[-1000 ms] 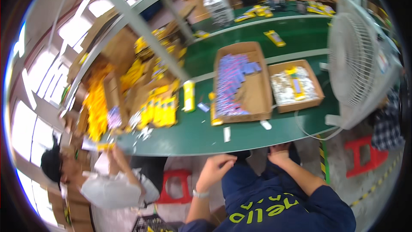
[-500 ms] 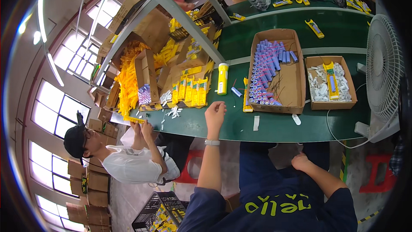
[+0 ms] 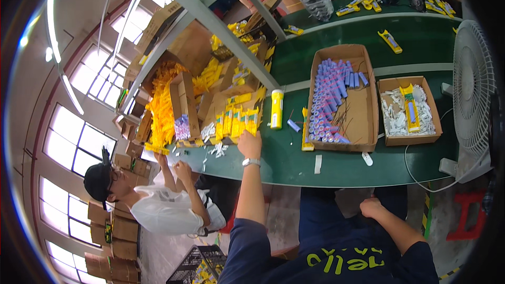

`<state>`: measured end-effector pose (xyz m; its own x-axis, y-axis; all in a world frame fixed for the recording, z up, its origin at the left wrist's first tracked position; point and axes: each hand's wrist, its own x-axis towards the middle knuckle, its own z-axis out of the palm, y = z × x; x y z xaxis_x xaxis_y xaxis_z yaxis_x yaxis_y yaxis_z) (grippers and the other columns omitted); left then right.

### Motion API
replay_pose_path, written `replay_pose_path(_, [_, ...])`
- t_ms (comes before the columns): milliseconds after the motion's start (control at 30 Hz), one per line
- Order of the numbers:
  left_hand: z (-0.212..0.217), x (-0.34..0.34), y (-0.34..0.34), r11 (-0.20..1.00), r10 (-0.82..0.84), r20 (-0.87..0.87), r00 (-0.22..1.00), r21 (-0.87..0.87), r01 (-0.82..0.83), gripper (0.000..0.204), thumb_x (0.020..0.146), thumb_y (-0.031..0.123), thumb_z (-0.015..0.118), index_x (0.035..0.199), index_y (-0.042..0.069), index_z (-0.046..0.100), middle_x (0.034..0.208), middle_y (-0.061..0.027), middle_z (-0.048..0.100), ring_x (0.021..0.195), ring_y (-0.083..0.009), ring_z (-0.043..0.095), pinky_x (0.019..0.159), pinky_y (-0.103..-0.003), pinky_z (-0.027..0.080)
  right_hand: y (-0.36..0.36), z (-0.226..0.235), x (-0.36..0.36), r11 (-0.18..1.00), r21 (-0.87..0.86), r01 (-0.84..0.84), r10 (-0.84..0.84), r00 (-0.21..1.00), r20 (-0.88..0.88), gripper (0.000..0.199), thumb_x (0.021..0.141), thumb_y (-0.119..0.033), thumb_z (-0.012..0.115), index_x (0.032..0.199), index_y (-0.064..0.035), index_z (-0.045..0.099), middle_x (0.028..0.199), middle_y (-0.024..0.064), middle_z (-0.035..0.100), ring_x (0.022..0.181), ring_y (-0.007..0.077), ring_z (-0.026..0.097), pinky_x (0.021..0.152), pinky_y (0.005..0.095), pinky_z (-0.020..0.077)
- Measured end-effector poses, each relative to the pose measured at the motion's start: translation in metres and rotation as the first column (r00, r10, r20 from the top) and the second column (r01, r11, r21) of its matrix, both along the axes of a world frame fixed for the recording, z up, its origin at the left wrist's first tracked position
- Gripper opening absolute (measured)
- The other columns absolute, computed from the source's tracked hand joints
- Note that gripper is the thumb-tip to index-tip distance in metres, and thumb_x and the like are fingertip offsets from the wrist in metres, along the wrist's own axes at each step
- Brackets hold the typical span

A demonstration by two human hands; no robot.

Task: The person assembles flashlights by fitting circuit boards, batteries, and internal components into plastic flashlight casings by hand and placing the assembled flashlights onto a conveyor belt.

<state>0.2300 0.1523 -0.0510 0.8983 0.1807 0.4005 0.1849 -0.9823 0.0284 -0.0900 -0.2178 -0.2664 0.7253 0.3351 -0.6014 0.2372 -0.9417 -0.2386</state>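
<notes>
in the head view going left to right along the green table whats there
Heap of orange-yellow parts → row of yellow pieces by the left hand → yellow flashlight → box of purple cells → box of white parts → white fan.

Left hand now farther forward, at the yellow packs; right hand lower, off the table.

A green desk carries a cardboard box of purple cylindrical cells, a smaller box of white parts, a yellow flashlight, a row of yellow flashlights and loose white pieces.
</notes>
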Motion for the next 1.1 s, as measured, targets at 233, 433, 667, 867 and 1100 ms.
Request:
replay_pose_path(233, [-0.003,0.01,0.016,0.999,0.035,-0.001,0.999,-0.008,-0.035,0.049,0.076,0.039,0.072,0.098,-0.003,0.063,0.097,-0.0211,0.066,0.095,-0.0392,0.063,0.079,-0.045,0.053,0.007,0.006,0.004,0.998,0.051,0.039,-0.036,0.998,-0.052,0.031,0.082,-0.014,0.054,0.105,-0.0037,0.072,0.111,0.0163,0.069,0.107,0.0307,0.066,0.105,0.0475,0.04])
replay_pose_path(433, [-0.004,0.025,-0.007,0.995,-0.012,0.045,0.999,-0.103,0.017,0.05,0.072,0.041,0.073,0.09,-0.005,0.066,0.091,-0.0256,0.069,0.085,-0.0405,0.068,0.074,-0.047,0.055,0.005,-0.018,0.002,0.987,0.101,0.124,-0.112,0.987,-0.112,0.032,0.084,-0.016,0.055,0.108,-0.0017,0.07,0.116,0.018,0.067,0.112,0.0335,0.063,0.11,0.0501,0.0339])
replay_pose_path(667, [-0.017,0.029,0.01,0.987,-0.044,0.031,0.999,-0.156,0.048,0.046,0.075,0.038,0.07,0.084,-0.007,0.066,0.082,-0.0282,0.067,0.076,-0.0438,0.066,0.07,-0.05,0.054,0.003,-0.005,0.007,0.981,0.167,0.095,-0.083,0.994,-0.075,0.034,0.085,-0.021,0.056,0.109,-0.0012,0.069,0.112,0.0181,0.068,0.109,0.0326,0.064,0.109,0.0514,0.0348])
replay_pose_path(867, [-0.05,0.011,0.035,0.707,-0.151,0.242,0.958,-0.652,0.276,0.03,0.083,0.02,0.067,0.098,-0.004,0.054,0.086,-0.0208,0.064,0.06,-0.0338,0.063,0.055,-0.041,0.053,0.0,-0.016,0.007,0.964,0.247,0.098,-0.099,0.995,-0.008,0.035,0.086,-0.026,0.053,0.106,-0.0016,0.069,0.109,0.0179,0.069,0.105,0.0329,0.065,0.106,0.0541,0.0374])
replay_pose_path(1100, [-0.018,-0.093,-0.002,0.013,-0.164,0.211,0.964,-0.976,0.216,0.025,0.098,0.012,0.05,0.117,-0.004,0.053,0.087,-0.0112,0.063,0.058,-0.0192,0.064,0.047,-0.029,0.053,-0.003,-0.008,0.006,0.955,0.277,0.109,-0.118,0.993,0.018,0.031,0.086,-0.029,0.053,0.104,-0.0085,0.07,0.106,0.0144,0.07,0.101,0.0318,0.067,0.097,0.0487,0.0461])
